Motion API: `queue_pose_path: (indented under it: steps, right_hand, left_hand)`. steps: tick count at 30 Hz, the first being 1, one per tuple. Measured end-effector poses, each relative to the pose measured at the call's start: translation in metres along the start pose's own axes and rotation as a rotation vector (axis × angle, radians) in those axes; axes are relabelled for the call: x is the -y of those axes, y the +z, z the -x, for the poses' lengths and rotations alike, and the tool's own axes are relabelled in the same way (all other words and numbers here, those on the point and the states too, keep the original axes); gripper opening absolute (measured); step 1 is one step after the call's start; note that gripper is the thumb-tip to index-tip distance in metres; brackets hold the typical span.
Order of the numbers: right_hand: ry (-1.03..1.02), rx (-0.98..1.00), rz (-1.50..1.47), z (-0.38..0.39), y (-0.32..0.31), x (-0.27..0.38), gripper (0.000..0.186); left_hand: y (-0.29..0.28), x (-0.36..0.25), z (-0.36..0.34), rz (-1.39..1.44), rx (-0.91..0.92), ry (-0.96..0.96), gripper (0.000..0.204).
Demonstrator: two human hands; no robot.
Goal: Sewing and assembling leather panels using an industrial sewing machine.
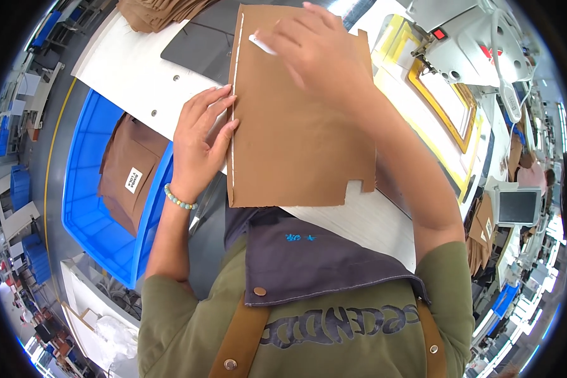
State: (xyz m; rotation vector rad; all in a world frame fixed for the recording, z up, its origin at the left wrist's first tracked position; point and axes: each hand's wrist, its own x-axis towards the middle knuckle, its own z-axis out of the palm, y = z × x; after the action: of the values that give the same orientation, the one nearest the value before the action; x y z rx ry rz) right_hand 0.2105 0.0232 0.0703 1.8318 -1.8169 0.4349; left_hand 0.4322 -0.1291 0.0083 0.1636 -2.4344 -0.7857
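Note:
A flat brown panel (296, 138) with a white strip along its left edge lies before me on the white worktop, its lower end overhanging toward my lap. My left hand (203, 129) rests at that left edge, fingers stretched out and the tips touching the panel. Near the panel's top, my right hand (312, 47) bends over a small white flat piece (262, 45). Its fingertips are on this piece, and the hand hides part of it. A beaded bracelet (180, 198) circles my left wrist.
A blue bin (94, 236) at the left holds brown panels, one with a white label (133, 180). More brown pieces (160, 12) are stacked at the far left. To the right stand a grey-white machine (469, 44), a yellow frame (463, 104) and a small screen (517, 207).

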Motion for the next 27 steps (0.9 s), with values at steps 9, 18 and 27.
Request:
queue_pose_path:
  steps: [9,18,27]
  right_hand:
    - [0.051,0.093,-0.787,0.048,-0.035,0.058,0.034]
    - [0.083,0.209,-0.447,0.06,0.003,0.059,0.042]
    - [0.266,0.111,-0.525,0.061,0.005,0.062,0.047]
  left_hand:
    - [-0.007,-0.01,0.013,0.015,-0.1,-0.097,0.029]
    - [-0.004,-0.037,0.031,0.001,-0.039,-0.182,0.031]
    - [0.005,-0.05,0.03,0.125,-0.057,-0.275,0.028]
